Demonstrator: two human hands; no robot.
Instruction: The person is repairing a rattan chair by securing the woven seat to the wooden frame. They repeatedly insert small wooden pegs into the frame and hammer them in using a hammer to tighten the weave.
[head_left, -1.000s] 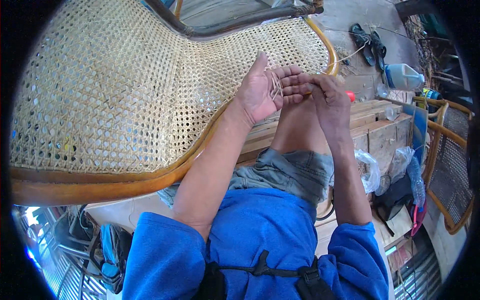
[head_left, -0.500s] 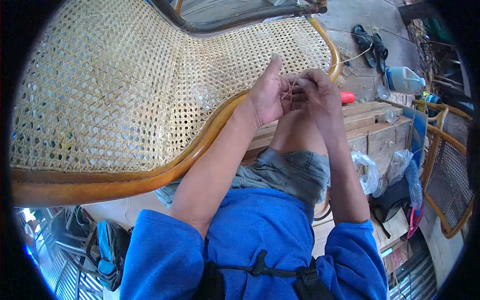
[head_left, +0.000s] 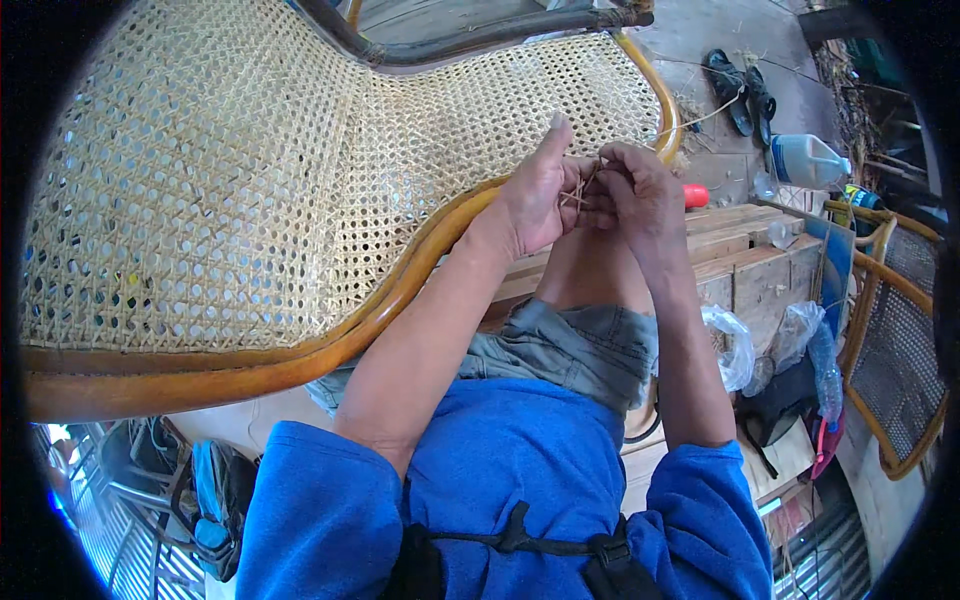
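Thin sticks [head_left: 573,198], partly hidden by right hand [head_left: 643,200]; cane chair [head_left: 290,180], cropped above

Short, thin tan slivers [head_left: 573,197] are borne on the upturned palm of the bare left grip [head_left: 540,202], and are reached by the bent fingers of the bare right grip [head_left: 648,197]; any pinch cannot be made out. The left forearm is flanked by pale woven-cane mesh [head_left: 200,180], edged by a glossy amber-brown rounded frame [head_left: 405,292].

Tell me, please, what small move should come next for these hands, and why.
Perhaps the bare right hand should gently separate one of the thin, light-brown, wood-like sticks, because several lie crossed against the open left hand, with the right hand close beside them.
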